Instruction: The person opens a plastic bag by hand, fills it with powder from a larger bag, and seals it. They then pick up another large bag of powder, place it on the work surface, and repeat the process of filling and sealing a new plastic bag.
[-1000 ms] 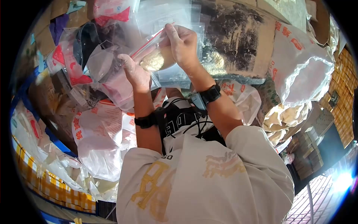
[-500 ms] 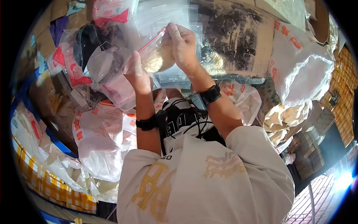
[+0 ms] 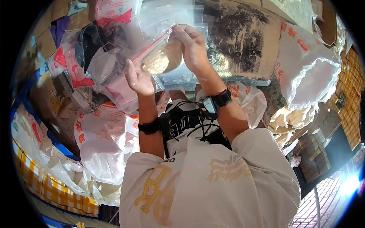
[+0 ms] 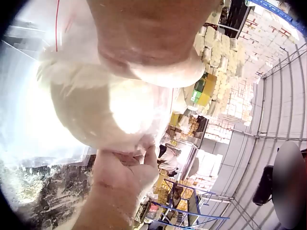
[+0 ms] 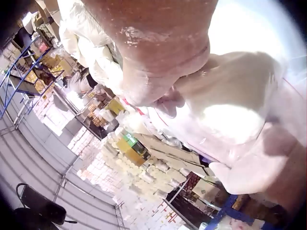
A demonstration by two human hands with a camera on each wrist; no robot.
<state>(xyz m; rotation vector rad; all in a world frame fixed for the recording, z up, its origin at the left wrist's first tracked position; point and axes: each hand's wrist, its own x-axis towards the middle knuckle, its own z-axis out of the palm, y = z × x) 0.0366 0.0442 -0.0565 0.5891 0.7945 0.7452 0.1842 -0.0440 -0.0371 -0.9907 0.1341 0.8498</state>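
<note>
Both hands hold a clear zip bag (image 3: 162,45) with a red strip along its top edge, tilted up to the right in the head view. A pale cream, powder-like mass (image 3: 156,62) bulges inside it. My right hand (image 3: 194,49) pinches the strip's upper end between thumb and fingers. At the lower end, my left hand (image 3: 142,80) holds the other corner, thumb along the edge and most fingers hidden by the bag. The left wrist view shows the rounded cream bulge (image 4: 86,110) close up, between the two hands.
Flat clear bags (image 3: 175,78) lie under the hands. Right of them is a board with dark, worn patches (image 3: 243,41). An open white sack (image 3: 310,81) stands at the right. Pink-and-clear packaging (image 3: 80,70) and a white sack (image 3: 100,140) lie on the left.
The right hand has shifted slightly right and down. The left thumb moved up onto the bag's edge, then dropped a little. More of the cream contents now shows in sunlight.
</note>
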